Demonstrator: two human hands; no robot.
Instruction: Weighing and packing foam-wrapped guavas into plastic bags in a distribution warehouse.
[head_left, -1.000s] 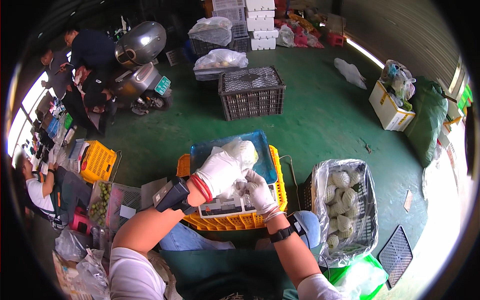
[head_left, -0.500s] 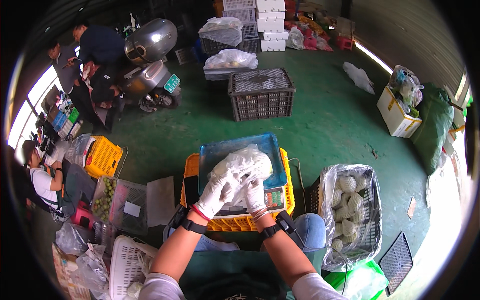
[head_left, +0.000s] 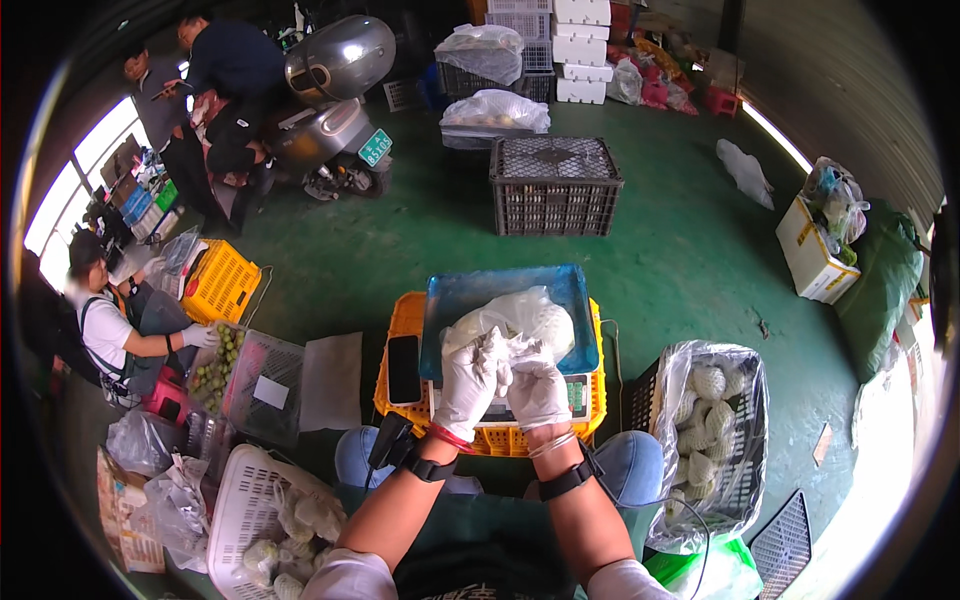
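A clear plastic bag point(head_left: 510, 308) with pale, net-wrapped round pieces inside lies in the blue tray point(head_left: 447, 297) of a scale. Both my hands wear white gloves and meet at the gathered mouth of the bag. My left hand point(head_left: 473, 382) pinches the bunched plastic from one side. Close beside it, my right hand point(head_left: 538, 388) is also closed on the bag's neck. Green keys of the scale's keypad point(head_left: 577, 395) show past my right hand. Under the scale is a yellow crate point(head_left: 404, 323), with a black phone point(head_left: 404, 370) at its left.
At right stands a lined black crate point(head_left: 648, 395) of net-wrapped fruit point(head_left: 697, 440). A white basket point(head_left: 232, 505) is at lower left. Farther left, a co-worker point(head_left: 110, 325) reaches toward green fruit point(head_left: 215, 375). Ahead are a dark lidded crate point(head_left: 556, 205) and a parked scooter point(head_left: 330, 140).
My hands have drawn closer together and gathered the bag's mouth upright. The view has shifted left, and more of the phone shows. The co-worker's gloved hand now extends to the green fruit.
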